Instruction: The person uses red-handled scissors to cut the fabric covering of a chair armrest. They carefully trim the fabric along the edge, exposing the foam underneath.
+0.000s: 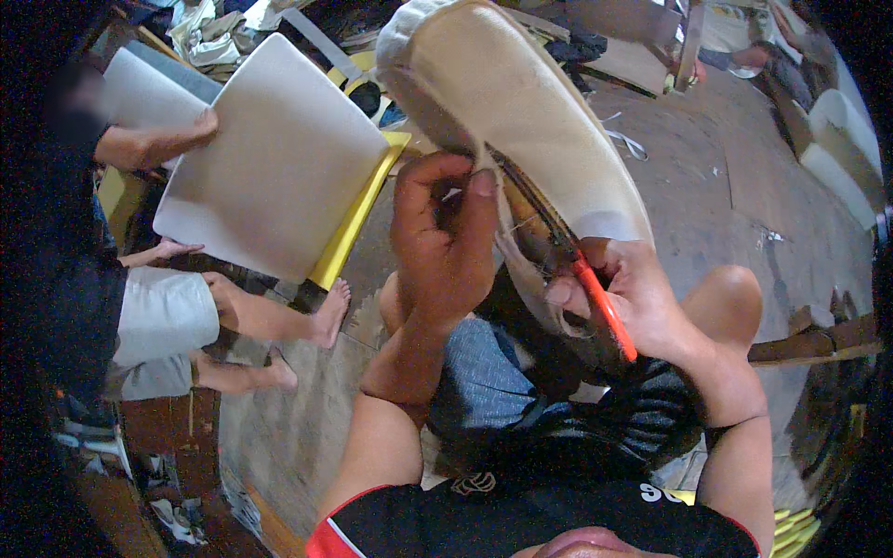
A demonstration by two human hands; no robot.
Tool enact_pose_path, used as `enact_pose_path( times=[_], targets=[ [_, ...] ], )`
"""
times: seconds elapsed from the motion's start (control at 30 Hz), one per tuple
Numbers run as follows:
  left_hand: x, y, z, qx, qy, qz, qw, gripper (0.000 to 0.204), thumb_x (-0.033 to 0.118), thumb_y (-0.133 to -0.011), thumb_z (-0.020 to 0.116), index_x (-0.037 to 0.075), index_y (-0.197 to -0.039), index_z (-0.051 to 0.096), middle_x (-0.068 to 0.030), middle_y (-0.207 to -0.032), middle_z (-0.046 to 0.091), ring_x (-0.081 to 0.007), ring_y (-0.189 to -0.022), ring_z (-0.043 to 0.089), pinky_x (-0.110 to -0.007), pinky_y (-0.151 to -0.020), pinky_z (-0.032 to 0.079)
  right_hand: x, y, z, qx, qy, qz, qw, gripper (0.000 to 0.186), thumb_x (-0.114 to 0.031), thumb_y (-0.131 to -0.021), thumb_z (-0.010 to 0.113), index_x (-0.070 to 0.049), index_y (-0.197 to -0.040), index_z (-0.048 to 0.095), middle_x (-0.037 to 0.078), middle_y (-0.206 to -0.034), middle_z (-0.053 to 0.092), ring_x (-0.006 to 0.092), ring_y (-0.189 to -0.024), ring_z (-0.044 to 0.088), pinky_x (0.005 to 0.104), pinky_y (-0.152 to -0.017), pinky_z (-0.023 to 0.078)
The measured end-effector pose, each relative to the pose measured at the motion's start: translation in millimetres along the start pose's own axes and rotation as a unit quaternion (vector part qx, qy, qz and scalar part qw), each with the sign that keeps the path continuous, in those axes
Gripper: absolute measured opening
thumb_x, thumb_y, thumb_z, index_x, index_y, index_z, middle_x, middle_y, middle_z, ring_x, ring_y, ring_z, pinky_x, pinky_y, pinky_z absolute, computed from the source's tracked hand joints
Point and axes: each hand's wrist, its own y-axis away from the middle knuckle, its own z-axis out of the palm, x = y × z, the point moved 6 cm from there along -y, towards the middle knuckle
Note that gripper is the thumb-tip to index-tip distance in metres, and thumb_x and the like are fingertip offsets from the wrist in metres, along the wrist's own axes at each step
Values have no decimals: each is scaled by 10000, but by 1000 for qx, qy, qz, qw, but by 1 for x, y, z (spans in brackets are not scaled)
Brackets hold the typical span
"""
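Observation:
A long cream upholstered piece (521,84), rounded at its far end, stands tilted over my lap. Its cloth edge hangs loose along the near side. My left hand (446,232) is closed, pinching that loose edge between thumb and finger. In my right hand (628,288), closed at the lower end of the piece, is a slim red-handled tool (605,307). A narrow dark part lines up with the handle and runs up along the gap in the cloth; whether it is a blade or belongs to the piece I cannot tell. A thin thread crosses the gap.
At left a barefoot co-worker (158,307) holds a large pale square panel (270,167) with a yellow edge. Cloth scraps (219,37) heap at the back left. Pale cushions (842,149) stand at far right, near another person's arm (749,56). White scraps lie on the wooden floor (707,205).

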Motion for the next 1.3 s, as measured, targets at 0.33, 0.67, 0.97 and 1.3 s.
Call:
enact_pose_path(
  times=[0.33,0.67,0.97,1.3],
  targets=[
    [-11,-4,5,-4,8,19,1000,207,97,-924,675,36,-1081,553,-39,-925,612,-72,-771,576,-233,-663,493,8,2,-4,-39,-9,90,995,359,-325,-888,746,13,-901,626,7,-773,610,92,-731,534,266,-660,454],
    [-5,0,1,6,-32,49,998,194,79,-916,674,40,-1073,566,-38,-936,604,-74,-783,570,-238,-678,494,2,5,-1,-47,-7,89,995,440,-411,-867,749,11,-862,622,8,-737,588,98,-702,523,275,-625,436],
    [-7,-3,0,2,-14,70,997,177,49,-908,657,28,-1062,572,-37,-935,591,-79,-781,577,-235,-674,496,2,4,0,-69,53,38,995,475,-454,-843,761,-3,-828,613,10,-734,590,108,-691,527,268,-618,428],
    [-9,-4,1,-1,5,54,999,169,47,-901,659,31,-1046,575,-56,-919,606,-101,-734,602,-256,-647,509,-2,3,-1,-49,31,23,998,446,-414,-808,786,0,-813,620,40,-694,592,127,-664,538,311,-595,437]
  ],
)
